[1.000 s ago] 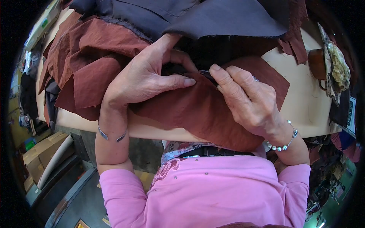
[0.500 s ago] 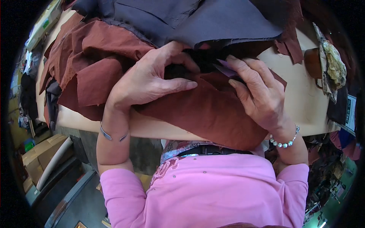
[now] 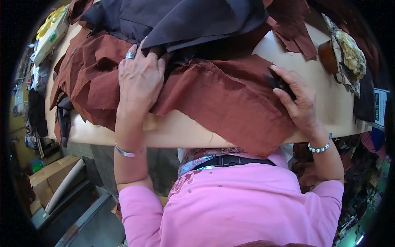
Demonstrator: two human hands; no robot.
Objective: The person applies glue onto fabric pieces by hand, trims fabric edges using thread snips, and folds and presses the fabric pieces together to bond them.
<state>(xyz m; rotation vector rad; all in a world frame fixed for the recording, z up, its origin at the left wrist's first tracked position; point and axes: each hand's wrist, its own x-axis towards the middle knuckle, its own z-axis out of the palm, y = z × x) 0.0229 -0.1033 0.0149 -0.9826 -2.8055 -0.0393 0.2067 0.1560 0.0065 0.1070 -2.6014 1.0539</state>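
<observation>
My left hand (image 3: 140,76), wearing a ring, is closed at the lower edge of the dark navy cloth (image 3: 197,24). Its fingertips are partly hidden under that cloth. Brown-red cloth (image 3: 230,94) spreads below and to the right of this hand, with a frayed edge, and one corner hangs over the table's front edge. Over the right end of the brown-red cloth, my right hand (image 3: 300,99) is closed around small black thread snips (image 3: 279,83). Their pointed blades face up and left, apart from each other.
A crumpled heap of brown-red cloth (image 3: 101,70) covers the table's left side. The pale tabletop (image 3: 329,111) shows at right. A brown cup-like container (image 3: 328,57) and a wrinkled yellowish bundle (image 3: 349,53) stand at the right edge. Cardboard boxes (image 3: 53,173) are on the lower left.
My left hand has turned over and moved left to the navy cloth's edge. The navy cloth has shifted left. My right hand has drawn right and down with the snips, away from the cloth's middle.
</observation>
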